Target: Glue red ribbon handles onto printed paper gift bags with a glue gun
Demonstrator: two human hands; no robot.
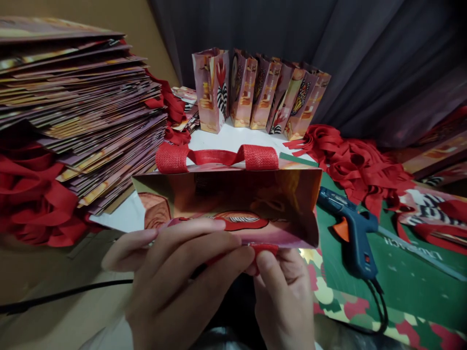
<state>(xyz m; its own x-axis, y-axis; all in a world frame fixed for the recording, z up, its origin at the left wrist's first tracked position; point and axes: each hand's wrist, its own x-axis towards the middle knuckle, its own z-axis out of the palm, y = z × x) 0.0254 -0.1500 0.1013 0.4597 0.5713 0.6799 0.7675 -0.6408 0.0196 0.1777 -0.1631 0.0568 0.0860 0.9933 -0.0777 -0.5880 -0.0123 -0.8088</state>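
Note:
Directly in front of me is a printed paper gift bag (292, 238), its mouth facing me and its inside showing. A red ribbon handle (219, 156) loops along its far rim. My left hand (186, 267) lies across the near wall, its fingers bent over the rim and the fingertips by a short red ribbon end (265, 249). That ribbon end is pinched against the near rim by the thumb and fingers of my right hand (280, 287). Parts of the ribbon below the rim are hidden by my hands.
A tall stack of flat bags (109, 116) rises at left, with red ribbons (36, 194) beside it. Several upright bags (211, 92) stand behind. At right, a blue glue gun (352, 228) lies on a green board (408, 282), near a red ribbon heap (357, 160).

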